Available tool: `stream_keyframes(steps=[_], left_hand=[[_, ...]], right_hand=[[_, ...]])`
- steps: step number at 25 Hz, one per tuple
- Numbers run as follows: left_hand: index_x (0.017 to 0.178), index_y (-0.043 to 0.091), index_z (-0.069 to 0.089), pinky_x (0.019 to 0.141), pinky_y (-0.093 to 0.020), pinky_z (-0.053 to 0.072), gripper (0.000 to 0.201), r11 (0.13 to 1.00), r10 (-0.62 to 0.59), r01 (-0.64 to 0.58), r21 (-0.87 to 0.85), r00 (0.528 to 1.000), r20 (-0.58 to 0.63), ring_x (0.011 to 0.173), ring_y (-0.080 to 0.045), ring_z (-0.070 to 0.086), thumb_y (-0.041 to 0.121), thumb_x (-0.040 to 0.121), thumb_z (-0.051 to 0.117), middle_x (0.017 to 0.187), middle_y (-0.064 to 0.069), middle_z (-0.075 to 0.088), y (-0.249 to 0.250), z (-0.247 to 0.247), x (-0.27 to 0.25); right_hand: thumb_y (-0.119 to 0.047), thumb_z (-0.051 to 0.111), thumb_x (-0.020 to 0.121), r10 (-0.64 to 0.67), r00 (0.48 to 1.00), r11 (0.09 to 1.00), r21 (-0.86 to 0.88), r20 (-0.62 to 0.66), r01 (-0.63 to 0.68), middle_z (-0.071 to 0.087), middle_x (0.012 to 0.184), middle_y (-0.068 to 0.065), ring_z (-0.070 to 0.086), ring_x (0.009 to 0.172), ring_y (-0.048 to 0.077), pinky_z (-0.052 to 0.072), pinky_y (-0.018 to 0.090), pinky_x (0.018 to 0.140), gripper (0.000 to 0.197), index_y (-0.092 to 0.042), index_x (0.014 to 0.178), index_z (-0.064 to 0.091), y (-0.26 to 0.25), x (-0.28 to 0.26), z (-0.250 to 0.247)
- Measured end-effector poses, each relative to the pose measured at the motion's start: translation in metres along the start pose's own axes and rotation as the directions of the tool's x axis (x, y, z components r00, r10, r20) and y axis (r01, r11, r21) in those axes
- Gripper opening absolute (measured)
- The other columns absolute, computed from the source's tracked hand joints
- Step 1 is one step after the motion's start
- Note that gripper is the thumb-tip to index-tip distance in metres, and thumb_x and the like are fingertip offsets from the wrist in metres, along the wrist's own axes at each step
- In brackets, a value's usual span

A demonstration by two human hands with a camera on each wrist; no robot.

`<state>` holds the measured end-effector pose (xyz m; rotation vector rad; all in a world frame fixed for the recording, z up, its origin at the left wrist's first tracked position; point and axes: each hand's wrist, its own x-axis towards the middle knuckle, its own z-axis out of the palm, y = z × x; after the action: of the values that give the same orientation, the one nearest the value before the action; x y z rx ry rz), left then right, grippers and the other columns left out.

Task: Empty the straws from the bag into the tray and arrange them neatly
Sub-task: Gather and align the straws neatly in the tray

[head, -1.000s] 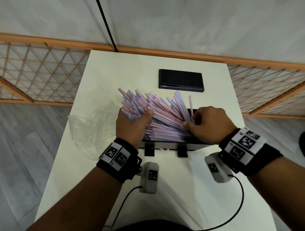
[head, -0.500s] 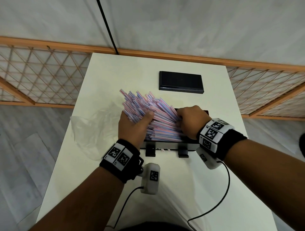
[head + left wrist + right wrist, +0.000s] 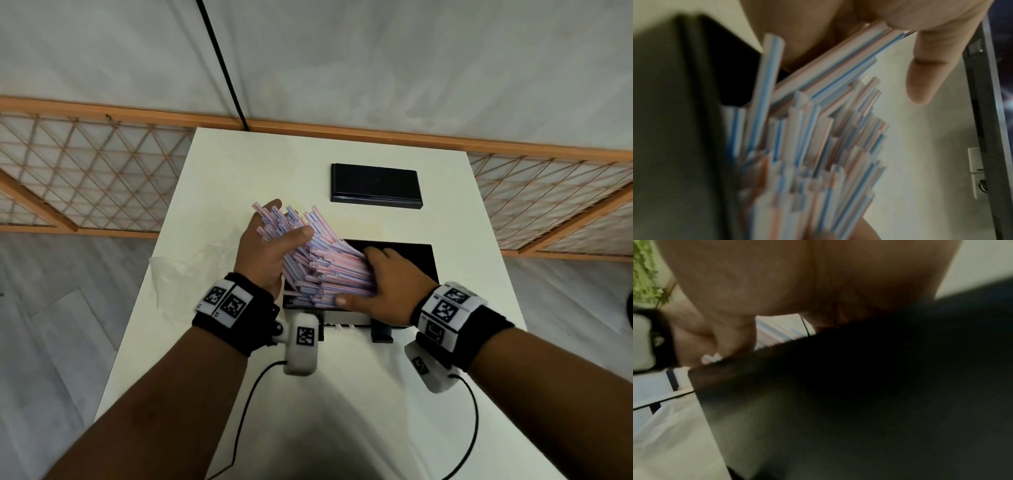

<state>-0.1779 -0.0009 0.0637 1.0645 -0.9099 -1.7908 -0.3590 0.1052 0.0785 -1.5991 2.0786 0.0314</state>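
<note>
A bundle of pink-and-blue striped straws (image 3: 322, 263) slants up to the left out of the black tray (image 3: 414, 255). My left hand (image 3: 270, 253) holds its raised left end, fingers stretched behind the straws and thumb laid across them. My right hand (image 3: 387, 279) grips the low right end inside the tray, fingers over the top and thumb along the near side. In the left wrist view the straws (image 3: 818, 146) fan out, blurred, under my fingers (image 3: 931, 73). In the right wrist view the tray wall (image 3: 859, 386) hides most of the straws (image 3: 777, 331). The clear bag (image 3: 191, 270) lies crumpled at the left.
A black lid (image 3: 375, 186) lies flat on the white table (image 3: 239, 164) beyond the tray. Two black clips (image 3: 382, 334) stick out at the tray's near side. The table's left edge runs close beside the bag. A wooden lattice fence stands behind the table.
The spread-out straws have been squeezed into a tighter bundle. My right hand slid left along the tray, and my left hand lifted the left ends higher.
</note>
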Motion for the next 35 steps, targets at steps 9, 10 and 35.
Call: stream_keyframes(steps=[9, 10, 35], left_hand=[[0.073, 0.017, 0.064, 0.085, -0.052, 0.058, 0.029, 0.980, 0.199, -0.201, -0.003, 0.964, 0.178, 0.090, -0.034, 0.071, 0.004, 0.054, 0.082, 0.093, -0.016, 0.072, 0.011, 0.024, -0.008], [0.068, 0.022, 0.065, 0.082, -0.048, 0.058, 0.027, 0.972, 0.232, -0.234, -0.015, 0.950, 0.208, 0.088, -0.032, 0.072, 0.007, 0.053, 0.081, 0.087, -0.011, 0.073, 0.014, 0.026, -0.009], [0.129, 0.013, 0.065, 0.079, -0.037, 0.061, 0.032, 0.983, -0.095, 0.057, -0.177, 0.972, -0.215, 0.102, -0.026, 0.073, 0.017, 0.100, 0.052, 0.115, -0.007, 0.075, -0.012, 0.010, -0.034]], right_hand=[[-0.084, 0.043, 0.069, -0.025, 0.941, 0.960, 0.254, -0.337, 0.117, 0.048, 0.120, 0.004, 0.048, 0.110, 0.026, 0.045, 0.046, 0.096, 0.094, -0.020, 0.138, 0.036, -0.021, 0.004, 0.029], [-0.082, 0.045, 0.070, -0.038, 0.924, 0.954, 0.261, -0.380, 0.146, 0.048, 0.119, 0.004, 0.048, 0.109, 0.025, 0.046, 0.046, 0.095, 0.091, -0.020, 0.137, 0.036, -0.021, 0.004, 0.028], [-0.073, 0.038, 0.087, -0.268, 0.962, 0.963, 0.059, 0.057, 0.265, 0.061, 0.073, -0.006, 0.057, 0.071, 0.012, 0.047, 0.029, 0.073, 0.052, -0.026, 0.083, 0.061, -0.009, 0.002, 0.004]])
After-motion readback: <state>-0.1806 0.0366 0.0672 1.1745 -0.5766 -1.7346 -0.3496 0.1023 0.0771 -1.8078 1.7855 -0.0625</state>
